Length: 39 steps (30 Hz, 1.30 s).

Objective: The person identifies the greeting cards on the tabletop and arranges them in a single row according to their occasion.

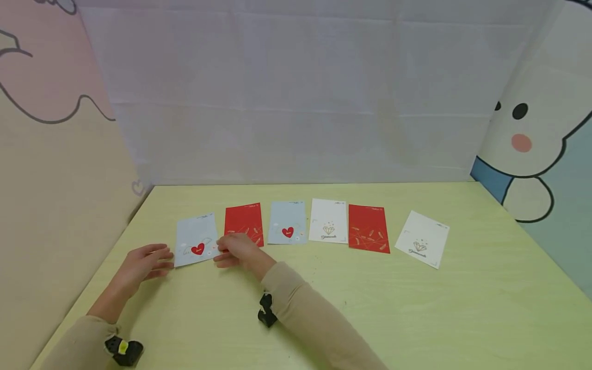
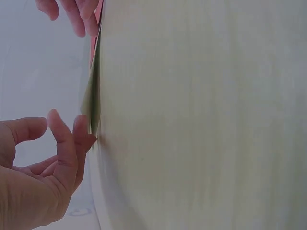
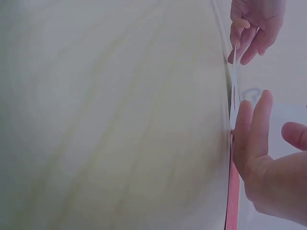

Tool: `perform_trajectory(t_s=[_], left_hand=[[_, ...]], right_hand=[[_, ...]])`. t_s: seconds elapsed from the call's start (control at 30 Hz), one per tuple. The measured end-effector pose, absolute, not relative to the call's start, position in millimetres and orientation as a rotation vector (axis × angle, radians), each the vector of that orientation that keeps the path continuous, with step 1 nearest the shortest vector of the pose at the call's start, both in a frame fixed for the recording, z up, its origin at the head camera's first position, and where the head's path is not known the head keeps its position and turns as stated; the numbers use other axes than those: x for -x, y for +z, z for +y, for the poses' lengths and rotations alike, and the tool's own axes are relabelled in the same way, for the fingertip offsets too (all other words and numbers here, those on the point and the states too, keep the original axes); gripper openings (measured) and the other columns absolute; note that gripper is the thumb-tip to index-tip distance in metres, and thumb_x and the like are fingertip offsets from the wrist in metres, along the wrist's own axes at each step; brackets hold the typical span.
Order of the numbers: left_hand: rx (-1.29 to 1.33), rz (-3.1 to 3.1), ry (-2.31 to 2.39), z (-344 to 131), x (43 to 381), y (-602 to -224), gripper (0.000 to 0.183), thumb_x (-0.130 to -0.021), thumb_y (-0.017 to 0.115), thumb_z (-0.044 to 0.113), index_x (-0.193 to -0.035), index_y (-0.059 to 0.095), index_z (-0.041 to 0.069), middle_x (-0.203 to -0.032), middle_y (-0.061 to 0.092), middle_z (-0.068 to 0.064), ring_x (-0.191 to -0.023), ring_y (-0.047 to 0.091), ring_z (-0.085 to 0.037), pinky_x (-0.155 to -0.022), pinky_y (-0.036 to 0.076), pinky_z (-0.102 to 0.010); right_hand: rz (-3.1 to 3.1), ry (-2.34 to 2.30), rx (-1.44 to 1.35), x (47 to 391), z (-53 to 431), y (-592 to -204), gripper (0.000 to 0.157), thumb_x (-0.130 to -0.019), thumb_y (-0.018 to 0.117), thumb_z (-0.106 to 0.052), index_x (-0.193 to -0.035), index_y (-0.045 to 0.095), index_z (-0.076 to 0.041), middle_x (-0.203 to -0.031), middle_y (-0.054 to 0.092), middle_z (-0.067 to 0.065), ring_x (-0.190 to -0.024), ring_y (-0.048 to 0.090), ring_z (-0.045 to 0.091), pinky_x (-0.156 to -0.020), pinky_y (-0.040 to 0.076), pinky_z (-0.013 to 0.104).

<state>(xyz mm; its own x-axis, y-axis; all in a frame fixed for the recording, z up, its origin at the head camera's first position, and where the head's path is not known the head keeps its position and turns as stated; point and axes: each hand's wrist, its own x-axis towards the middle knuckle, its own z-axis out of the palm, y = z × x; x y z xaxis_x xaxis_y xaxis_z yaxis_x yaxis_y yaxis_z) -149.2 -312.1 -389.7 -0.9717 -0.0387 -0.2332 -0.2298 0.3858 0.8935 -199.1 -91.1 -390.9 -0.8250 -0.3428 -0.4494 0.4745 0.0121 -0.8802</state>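
Note:
A light blue card with a red heart (image 1: 196, 239) lies slightly turned at the left end of a row of cards. At its left edge, my left hand (image 1: 147, 263) touches it with relaxed fingers. My right hand (image 1: 240, 251) is at the card's right edge, fingers extended, covering the lower part of a red card (image 1: 243, 218). In the left wrist view, the blue card (image 2: 91, 98) is seen edge-on, tilted up a little from the tabletop, with left fingertips at its near end. The right wrist view has the right thumb (image 3: 293, 135) well apart from the fingers.
Along the row to the right are another blue heart card (image 1: 287, 221), a white diamond card (image 1: 328, 221), a red card (image 1: 369, 228) and a turned white diamond card (image 1: 422, 239). A white cloth (image 1: 296, 92) hangs behind the pale wooden table (image 1: 416, 318). Printed walls flank both sides.

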Motion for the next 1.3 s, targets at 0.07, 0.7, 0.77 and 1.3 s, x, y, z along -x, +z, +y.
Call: perform_trajectory(t_s=[0.07, 0.7, 0.77, 1.3], left_hand=[[0.276, 2.492, 1.613, -311, 150, -389, 0.059, -0.091, 0.048, 0.025, -0.125, 0.027, -0.019, -0.094, 0.061, -0.012, -0.072, 0.06, -0.006, -0.063, 0.05, -0.023], [0.309, 2.493, 1.666, -303, 154, -388, 0.054, -0.089, 0.053, 0.013, -0.129, 0.028, -0.013, -0.078, 0.06, 0.002, -0.065, 0.056, -0.008, -0.062, 0.049, -0.021], [0.294, 2.494, 1.679, -303, 153, -387, 0.053, -0.089, 0.053, 0.012, -0.129, 0.028, -0.013, -0.077, 0.06, 0.003, -0.064, 0.056, -0.008, -0.062, 0.049, -0.021], [0.146, 2.412, 1.76, -293, 150, -380, 0.056, -0.087, 0.056, 0.014, -0.129, 0.028, -0.011, -0.08, 0.06, 0.004, -0.065, 0.054, -0.011, -0.064, 0.049, -0.025]], right_hand=[[1.722, -1.874, -0.139, 199, -92, -391, 0.024, -0.086, 0.056, -0.016, -0.105, 0.054, -0.001, -0.089, 0.055, 0.009, -0.073, 0.063, 0.024, -0.06, 0.051, 0.032], [1.766, -1.839, -0.124, 196, -92, -391, 0.033, -0.085, 0.059, -0.015, -0.115, 0.054, -0.002, -0.088, 0.058, 0.005, -0.071, 0.062, 0.021, -0.058, 0.051, 0.03], [1.774, -1.835, -0.123, 196, -91, -391, 0.033, -0.085, 0.059, -0.015, -0.115, 0.054, -0.002, -0.087, 0.058, 0.005, -0.071, 0.062, 0.021, -0.059, 0.051, 0.03], [2.031, -1.815, -0.08, 193, -79, -385, 0.021, -0.08, 0.063, -0.008, -0.101, 0.06, -0.007, -0.074, 0.057, 0.005, -0.053, 0.056, 0.017, -0.055, 0.051, 0.029]])
